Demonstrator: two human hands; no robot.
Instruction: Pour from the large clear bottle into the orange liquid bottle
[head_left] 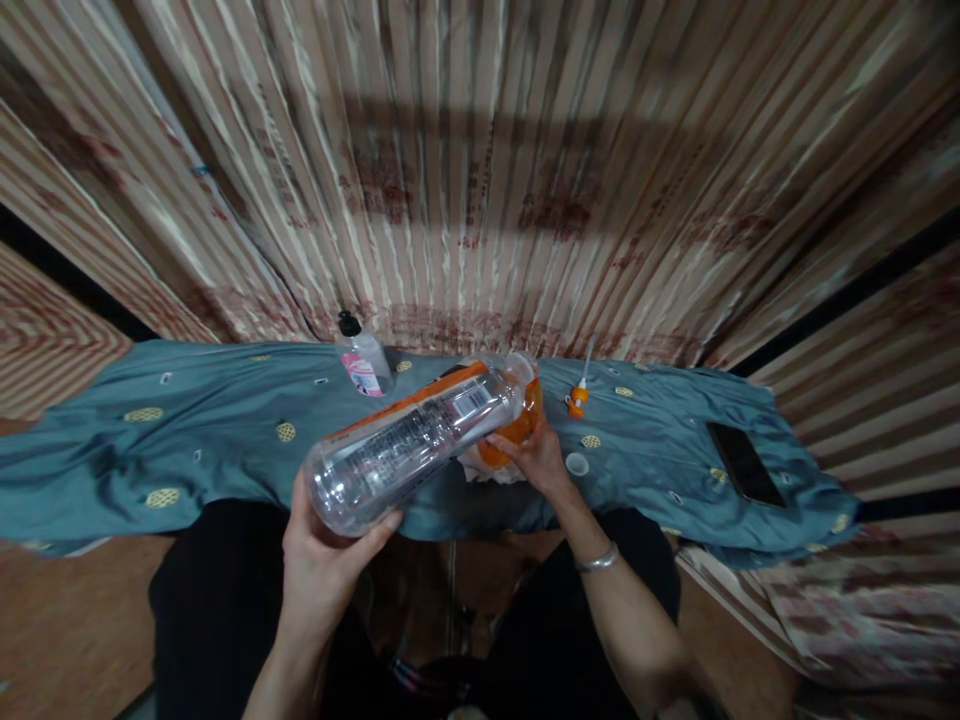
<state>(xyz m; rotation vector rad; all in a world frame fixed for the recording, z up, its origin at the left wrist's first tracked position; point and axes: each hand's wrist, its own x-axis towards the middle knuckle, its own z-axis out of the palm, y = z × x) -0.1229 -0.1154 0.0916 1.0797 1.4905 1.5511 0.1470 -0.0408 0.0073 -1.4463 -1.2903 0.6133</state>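
Note:
A large clear plastic bottle [409, 440] with an orange-edged label is tilted, its neck up to the right. My left hand [330, 540] is wrapped round its base. The open neck meets the top of an orange bottle [517, 425], which my right hand [532, 455] grips around its side. Whether liquid passes between the two cannot be made out. Under the orange bottle lies crumpled white cloth or tissue [491, 473]. Just right of my right hand sits a small white cap [577, 464].
On the teal cloth [247, 440] stand a pink-labelled bottle with black pump [363, 362] at the back left and an orange pump head [577, 399] right of centre. A dark phone [744, 464] lies at the right. Striped curtains [465, 180] hang behind.

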